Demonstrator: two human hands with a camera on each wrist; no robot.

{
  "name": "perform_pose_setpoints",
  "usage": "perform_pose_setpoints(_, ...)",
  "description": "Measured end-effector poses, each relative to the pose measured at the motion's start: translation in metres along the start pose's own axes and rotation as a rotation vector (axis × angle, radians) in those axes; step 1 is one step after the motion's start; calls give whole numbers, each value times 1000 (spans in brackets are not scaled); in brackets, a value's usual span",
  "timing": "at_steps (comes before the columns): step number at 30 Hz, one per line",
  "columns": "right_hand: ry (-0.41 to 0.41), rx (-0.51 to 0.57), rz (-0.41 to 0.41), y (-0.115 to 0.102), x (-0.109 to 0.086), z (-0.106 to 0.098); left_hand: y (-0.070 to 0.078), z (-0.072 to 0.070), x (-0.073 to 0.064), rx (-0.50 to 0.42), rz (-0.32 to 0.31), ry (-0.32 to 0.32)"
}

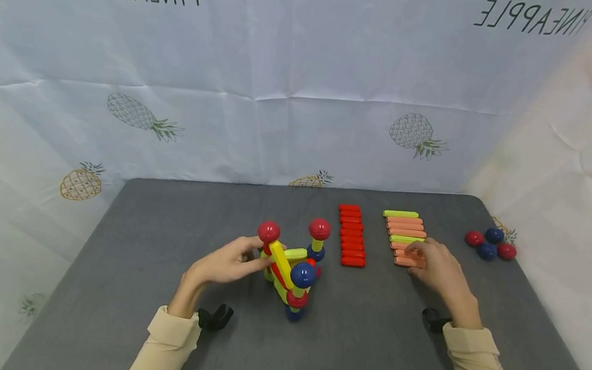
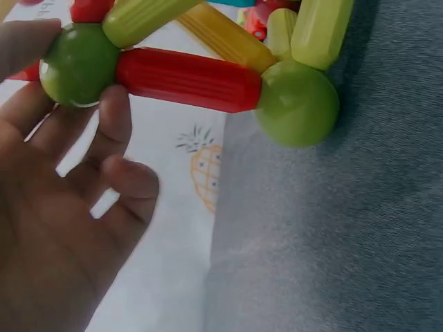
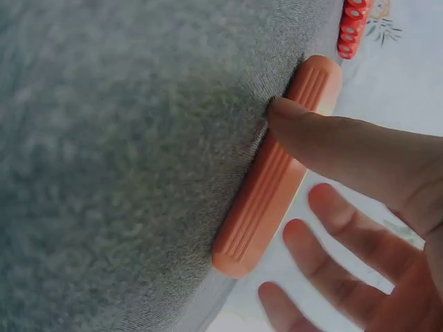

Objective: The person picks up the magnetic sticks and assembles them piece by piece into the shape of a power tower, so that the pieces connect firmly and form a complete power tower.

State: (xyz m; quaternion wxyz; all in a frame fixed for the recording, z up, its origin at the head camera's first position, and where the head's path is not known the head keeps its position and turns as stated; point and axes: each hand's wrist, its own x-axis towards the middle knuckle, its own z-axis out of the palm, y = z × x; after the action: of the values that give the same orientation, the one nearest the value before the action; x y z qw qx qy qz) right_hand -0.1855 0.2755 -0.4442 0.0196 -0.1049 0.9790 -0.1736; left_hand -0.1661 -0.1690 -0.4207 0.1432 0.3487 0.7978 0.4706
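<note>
A magnetic ball-and-stick structure [image 1: 281,269] of red, yellow and green sticks with coloured balls stands on the grey table. My left hand [image 1: 231,260] holds it at its left side; in the left wrist view, thumb and fingers are about a green ball [image 2: 79,66] joined to a red stick [image 2: 190,79]. My right hand [image 1: 439,271] is at the near end of a column of orange and yellow-green sticks [image 1: 405,224]. In the right wrist view its thumb lies across an orange stick [image 3: 259,200], the other visible fingers beyond it; the opposing fingertip is hidden.
A column of red sticks [image 1: 353,233] lies between the structure and the orange ones. Several red and blue balls [image 1: 487,252] sit near the table's right edge. A white cloth [image 1: 285,61] printed with pineapples hangs behind the table [image 1: 177,216].
</note>
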Motion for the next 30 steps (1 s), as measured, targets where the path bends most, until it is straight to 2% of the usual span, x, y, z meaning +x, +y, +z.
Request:
perform_pose_setpoints(3, -3, 1, -8, 2, 0, 0, -1, -4, 5, -39, -31, -23)
perform_pose_setpoints(6, -14, 18, -8, 3, 0, 1, -1, -4, 9, -55, -89, 27)
perform_pose_setpoints(9, -26, 34, -8, 2, 0, 2, -2, 0, 13, -48, -146, 133)
perform_pose_setpoints(14, -60, 44, 9, -1, -1, 0, -1, 15, 16, 55, -161, 386)
perform_pose_setpoints(17, -48, 48, 8, -5, -4, -4, 1, 27, 13, 105, -107, 561)
perform_pose_setpoints(19, -4, 64, -8, -10, -6, -10, 2, 35, 8, 123, -3, 665)
perform_pose_setpoints(21, 84, 84, -44, -18, -8, -17, 3, 42, 4, 150, 125, 737)
perform_pose_setpoints(23, 196, 125, -104, -29, -9, -24, 5, 49, 1, 190, 251, 771)
perform_pose_setpoints(25, 307, 178, -162, -43, -12, -31, 6, 54, -1, 234, 339, 783)
perform_pose_setpoints(27, 393, 255, -218, -58, -14, -38, 9, 59, -1, 270, 372, 780)
perform_pose_setpoints(30, 497, 370, -319, -82, -17, -48, 13, 67, -1, 318, 352, 765)
